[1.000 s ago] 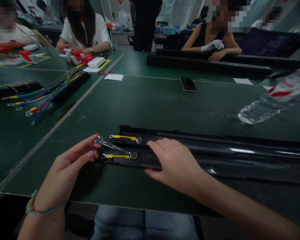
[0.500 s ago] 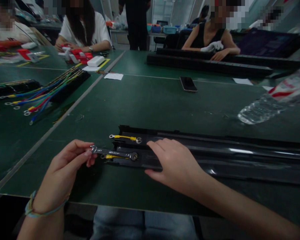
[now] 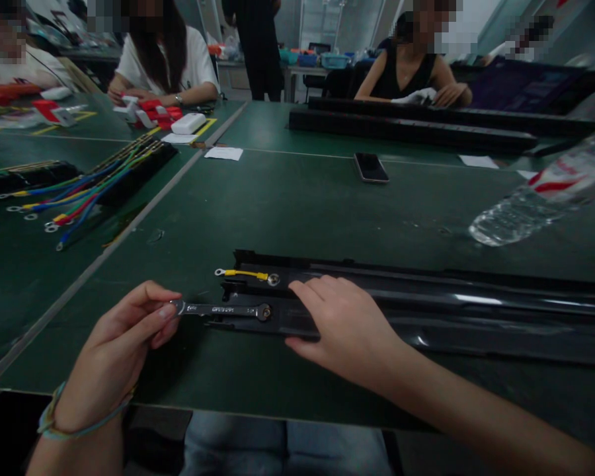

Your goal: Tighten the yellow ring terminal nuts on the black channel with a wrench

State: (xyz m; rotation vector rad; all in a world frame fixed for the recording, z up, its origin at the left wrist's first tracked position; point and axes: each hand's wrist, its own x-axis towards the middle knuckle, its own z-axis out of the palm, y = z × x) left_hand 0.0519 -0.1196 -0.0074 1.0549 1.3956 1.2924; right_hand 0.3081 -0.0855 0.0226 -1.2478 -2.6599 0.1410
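My left hand pinches one end of a steel combination wrench between thumb and fingers. The wrench's ring end sits around a nut on the nearer of two long black channel-shaped rails, close to their left end. Over both rails lies my right hand, thumb toward the near side and fingers curled on the farther rail, gripping them. A short yellow wire with ring terminals is attached at a round fastener on the farther rail. Any wire beneath the wrench is hidden.
A clear plastic bottle lies tilted at the right. Beyond the rails is a phone. Bundled coloured wires with ring terminals lie at the left. Across the table, co-workers sit near more black rails and red-and-white parts.
My left hand has swung the wrench's held end slightly toward me and left, and the wrench now covers the nearer yellow wire. My right hand has stayed on the rails.
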